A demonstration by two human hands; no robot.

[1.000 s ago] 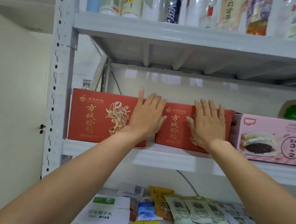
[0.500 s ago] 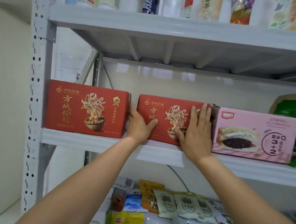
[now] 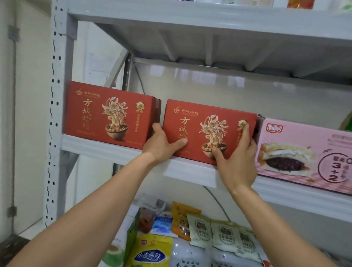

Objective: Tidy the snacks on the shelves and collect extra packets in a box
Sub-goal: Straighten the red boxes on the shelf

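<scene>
The red box (image 3: 208, 133) on the shelf (image 3: 99, 147), between its twin (image 3: 109, 114) and a pink box (image 3: 311, 153), is gripped at both ends by the left hand (image 3: 162, 142) and right hand (image 3: 239, 158). Straightening seems underway; squaring it flush is called for next.

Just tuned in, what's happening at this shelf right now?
A person grips the right red noodle box on the middle shelf with both hands: the left hand at its left edge, the right hand at its right edge. It stands between a second red box and a pink cake box. Loose snack packets lie on the shelf below.
</scene>
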